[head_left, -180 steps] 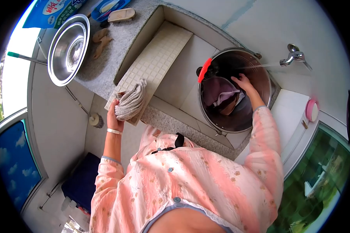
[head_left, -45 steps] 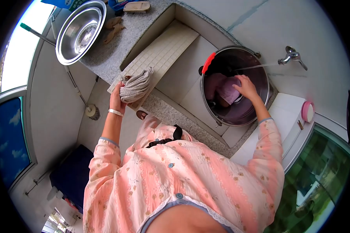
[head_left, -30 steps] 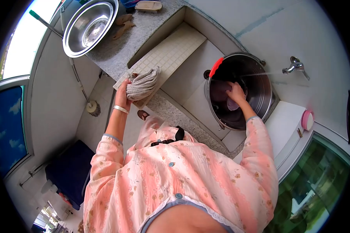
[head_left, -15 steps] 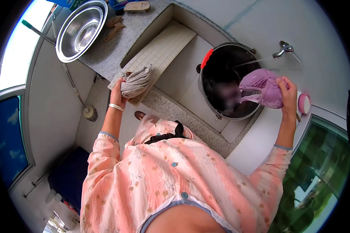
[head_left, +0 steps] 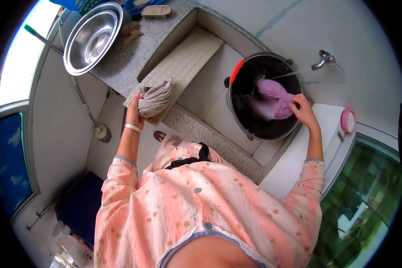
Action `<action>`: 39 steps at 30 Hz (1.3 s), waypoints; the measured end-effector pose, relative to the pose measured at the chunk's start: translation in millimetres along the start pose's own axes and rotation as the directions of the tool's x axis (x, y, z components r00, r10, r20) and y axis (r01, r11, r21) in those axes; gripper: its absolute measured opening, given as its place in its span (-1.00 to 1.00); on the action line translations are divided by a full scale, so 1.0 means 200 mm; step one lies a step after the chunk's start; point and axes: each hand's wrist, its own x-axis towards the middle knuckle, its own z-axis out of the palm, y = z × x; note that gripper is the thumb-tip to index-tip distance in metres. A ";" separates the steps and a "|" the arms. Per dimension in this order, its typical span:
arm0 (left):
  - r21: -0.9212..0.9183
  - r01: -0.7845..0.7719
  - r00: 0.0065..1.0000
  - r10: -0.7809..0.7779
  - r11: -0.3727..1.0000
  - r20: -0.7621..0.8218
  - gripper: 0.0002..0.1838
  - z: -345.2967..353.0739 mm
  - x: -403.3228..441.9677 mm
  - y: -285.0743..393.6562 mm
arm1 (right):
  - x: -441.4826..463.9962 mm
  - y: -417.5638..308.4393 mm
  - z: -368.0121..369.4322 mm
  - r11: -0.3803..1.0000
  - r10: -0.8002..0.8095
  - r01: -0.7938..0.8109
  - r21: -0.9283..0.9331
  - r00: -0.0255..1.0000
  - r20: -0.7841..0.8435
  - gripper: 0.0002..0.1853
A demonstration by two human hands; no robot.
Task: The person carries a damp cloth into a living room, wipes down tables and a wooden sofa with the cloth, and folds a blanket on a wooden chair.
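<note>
A wet-looking purple garment (head_left: 274, 94) hangs bunched inside a deep dark metal bucket (head_left: 272, 132), its lower part blurred against the inner wall. The person's right hand (head_left: 304, 110) pinches the garment between thumb and fingers at its near right edge, just over the bucket's rim. A thin stream of water (head_left: 295, 73) falls into the bucket from a chrome tap (head_left: 324, 61) on the wall. A red grip (head_left: 237, 70) sits on the bucket's handle, at the rim's upper left.

The bucket stands in a shallow tiled basin (head_left: 210, 96). To its left, a pale ridged washboard (head_left: 190, 60) slopes across the basin. At the washboard's near end, the left hand (head_left: 135, 110) is closed on a looped bundle of grey yarn (head_left: 156, 99).

Farther left, on the speckled stone surface (head_left: 165, 33), are nested steel bowls (head_left: 96, 42), tilted over the edge, brown scraps (head_left: 129, 39) and a beige oblong object (head_left: 156, 11). Below, a round-headed brush (head_left: 103, 133) on a long handle reaches the floor.
</note>
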 end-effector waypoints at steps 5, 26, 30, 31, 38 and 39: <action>0.015 -0.003 1.000 0.003 1.000 0.015 -0.71 -0.05 0.04 -0.02 | 0.12 0.15 0.22 0.671 0.467 -0.525 0.524 0.848 0.251 -0.68; 0.039 0.010 1.000 -0.011 0.999 0.017 -0.71 -0.06 0.06 -0.03 | 0.67 0.38 0.65 -0.464 0.614 -0.195 0.864 0.633 0.473 -0.83; 0.008 0.001 1.000 -0.001 1.000 -0.004 -0.72 -0.01 0.03 -0.02 | 0.66 0.41 0.67 -0.283 0.574 -0.386 0.878 0.666 0.477 -0.77; -0.014 -0.015 0.999 0.014 1.000 -0.037 -0.72 0.00 0.02 -0.02 | 0.64 0.48 0.71 -0.282 0.573 -0.389 0.877 0.664 0.479 -0.77; 0.017 -0.021 1.000 0.022 1.000 -0.022 -0.69 -0.01 0.02 -0.01 | 0.44 0.58 1.16 0.872 -0.242 0.176 -0.456 0.966 -0.090 -0.56; 0.007 -0.021 0.999 0.021 1.000 -0.047 -0.68 0.01 0.01 -0.01 | 0.38 0.49 1.26 0.807 -0.231 0.149 -0.572 0.970 -0.073 -0.56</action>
